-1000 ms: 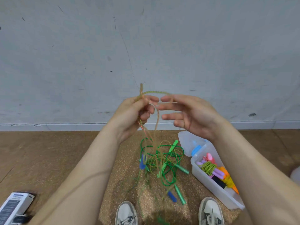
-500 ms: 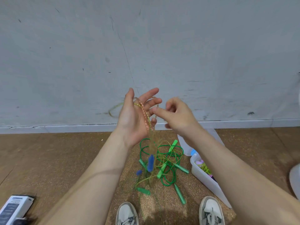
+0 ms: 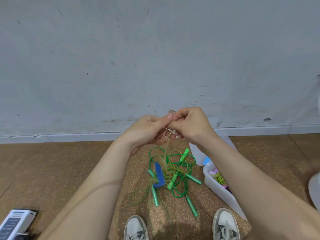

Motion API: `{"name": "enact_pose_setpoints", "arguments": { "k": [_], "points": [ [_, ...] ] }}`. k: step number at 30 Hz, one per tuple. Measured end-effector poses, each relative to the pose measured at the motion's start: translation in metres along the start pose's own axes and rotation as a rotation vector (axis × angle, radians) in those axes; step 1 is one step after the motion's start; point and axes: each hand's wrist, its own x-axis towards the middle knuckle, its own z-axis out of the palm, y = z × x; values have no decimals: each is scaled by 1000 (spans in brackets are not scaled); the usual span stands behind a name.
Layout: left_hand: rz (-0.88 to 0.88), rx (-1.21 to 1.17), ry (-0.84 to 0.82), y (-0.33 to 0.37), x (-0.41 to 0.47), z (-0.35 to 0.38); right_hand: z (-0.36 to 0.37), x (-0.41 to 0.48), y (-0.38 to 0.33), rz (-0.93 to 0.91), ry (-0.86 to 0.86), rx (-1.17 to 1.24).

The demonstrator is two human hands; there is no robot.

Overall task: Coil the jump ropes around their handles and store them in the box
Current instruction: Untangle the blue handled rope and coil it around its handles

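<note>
At centre frame, just under the wall's skirting line, both hands meet knuckle to knuckle. left hand (image 3: 147, 130): fingers curled round a pink beaded handle (image 3: 161, 136), which lies across the palm. right hand (image 3: 188, 125): fingers folded tight, thumb and fingertips pinching the yellow-green rope (image 3: 167, 153) where pale strands cross the handle (exact contact partly hidden by the knuckles).

From the grip the rope drops straight down into a tangle of green jump ropes (image 3: 180, 170) on the cork floor (image 3: 52, 170), green handles sticking out around it. A blue handle (image 3: 158, 172) shows blurred over the left of the tangle; hanging or lying, cannot tell.

Right of the tangle: clear plastic box (image 3: 223, 193), coiled ropes inside in pink and yellow, mostly behind the right forearm. Its lid (image 3: 196, 153) lies just beyond it.

Bottom edge: two white sneakers (image 3: 136, 227). Lower left corner: a white carton (image 3: 17, 222).
</note>
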Motion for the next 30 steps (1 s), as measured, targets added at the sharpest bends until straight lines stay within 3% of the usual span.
{"name": "enact_pose_setpoints", "arguments": {
  "k": [6, 8, 11, 14, 18, 21, 25, 28, 30],
  "points": [
    [107, 13, 85, 2, -7, -26, -32, -4, -7, 127, -178, 162],
    [130, -52, 190, 2, -8, -31, -36, -4, -7, 167, -152, 280],
    [199, -226, 499, 1, 0, -43, -45, 4, -8, 203, 162, 620],
    [229, -615, 778, -8, 7, -72, -70, 14, 3, 219, 541, 949],
    [77, -726, 995, -33, 8, -106, -93, 20, 24, 275, 720, 901],
    [63, -520, 1096, -42, 8, -110, -95, 19, 22, 248, 748, 857],
    [79, -59, 1038, -49, 11, -107, -90, 13, 13, 235, 631, 718],
    [74, 424, 812, -45, 10, -87, -78, 9, 6, 251, 399, 554],
    [129, 547, 631, -37, 9, -70, -69, 8, 5, 250, 284, 282]
  ]
}}
